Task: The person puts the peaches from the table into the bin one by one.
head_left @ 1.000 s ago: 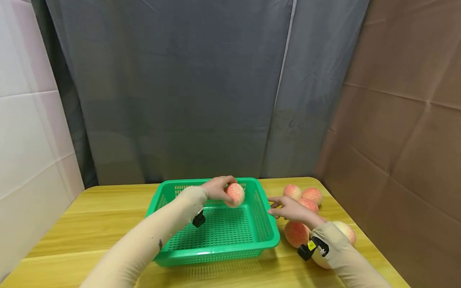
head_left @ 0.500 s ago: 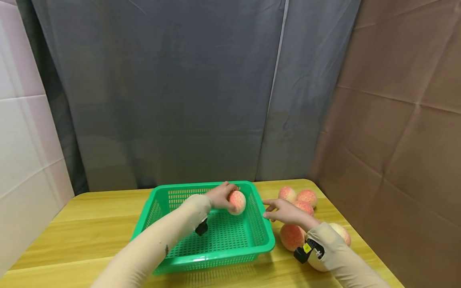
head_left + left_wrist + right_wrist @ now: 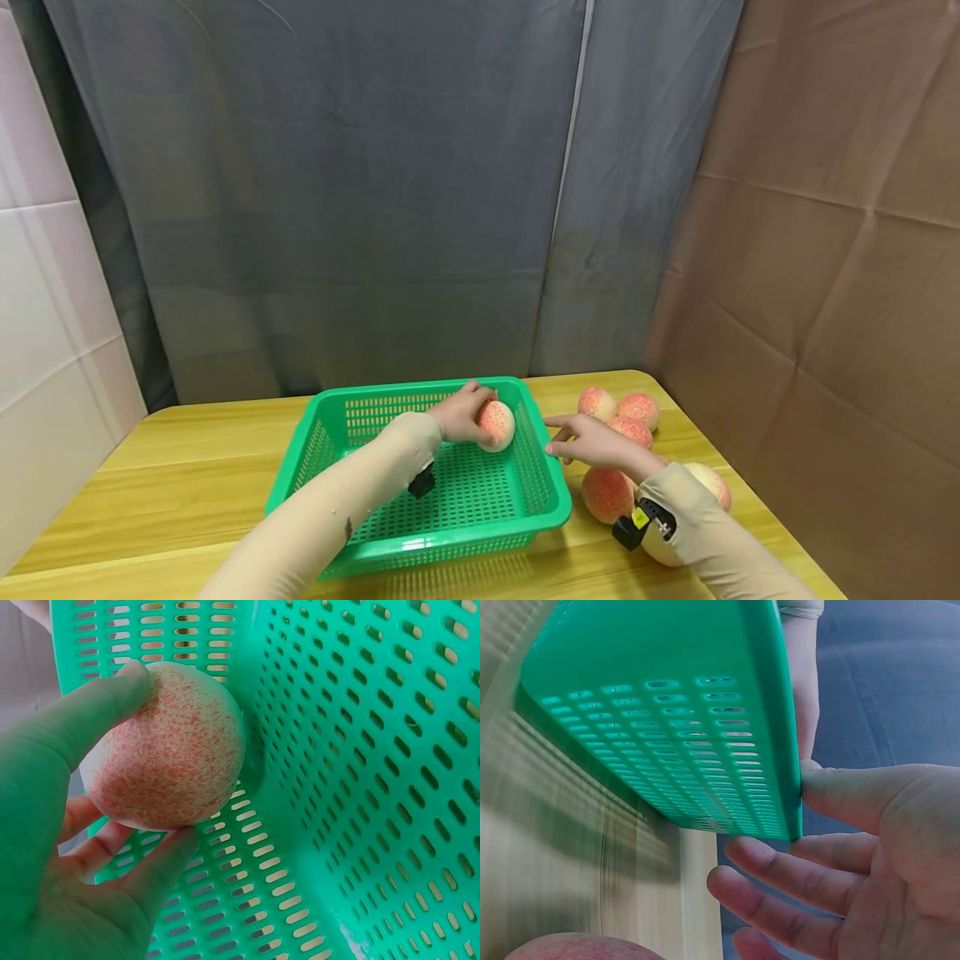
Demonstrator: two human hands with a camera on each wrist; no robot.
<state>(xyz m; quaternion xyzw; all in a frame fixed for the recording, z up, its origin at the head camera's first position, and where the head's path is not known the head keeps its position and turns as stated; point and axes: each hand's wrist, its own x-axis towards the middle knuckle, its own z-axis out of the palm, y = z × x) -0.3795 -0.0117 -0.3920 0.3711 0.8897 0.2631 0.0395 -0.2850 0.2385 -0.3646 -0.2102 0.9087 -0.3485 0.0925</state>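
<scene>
Inside the green plastic basket [image 3: 442, 536], near its right back corner, my left hand [image 3: 460, 414] grips a peach [image 3: 496, 426]. In the left wrist view, the thumb lies over the top of the peach [image 3: 169, 750] and the fingertips curl under it, close to the slotted wall and floor. My right hand [image 3: 592, 440] is at the basket's right rim, with thumb and index fingertips on it. In the right wrist view, the other fingers [image 3: 780, 911] of this hand spread loosely, outside the basket wall [image 3: 667, 727], holding nothing.
Several peaches lie on the wooden table [image 3: 172, 475] right of the basket. A red peach [image 3: 608, 494] sits below my right hand and a pale peach [image 3: 708, 483] is partly behind the right sleeve. Grey curtain [image 3: 375, 208] hangs behind, brown cloth [image 3: 847, 292] on the right.
My left hand has lowered the peach slightly into the basket. The head view has shifted a little. My right hand stays at the rim.
</scene>
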